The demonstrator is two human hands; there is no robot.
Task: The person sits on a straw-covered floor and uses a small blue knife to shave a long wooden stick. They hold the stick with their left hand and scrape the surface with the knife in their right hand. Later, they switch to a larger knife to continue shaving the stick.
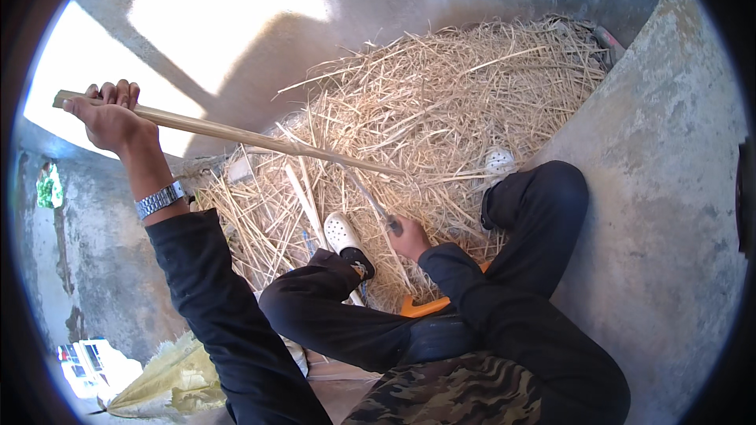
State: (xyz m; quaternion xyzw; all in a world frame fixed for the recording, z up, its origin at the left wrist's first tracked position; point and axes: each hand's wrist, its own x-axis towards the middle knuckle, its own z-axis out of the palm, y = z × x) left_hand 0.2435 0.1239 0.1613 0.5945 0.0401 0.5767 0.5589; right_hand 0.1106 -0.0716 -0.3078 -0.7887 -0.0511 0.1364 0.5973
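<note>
Straw everywhere, a big dry heap banked against the concrete wall. Left hand is up high, fingers wrapped tight around one end of a long pale cane that slants down across the heap. Right hand sits low between the knees, closed on the handle of a knife, blade pointing up to the cane. White clogs are planted in the straw.
</note>
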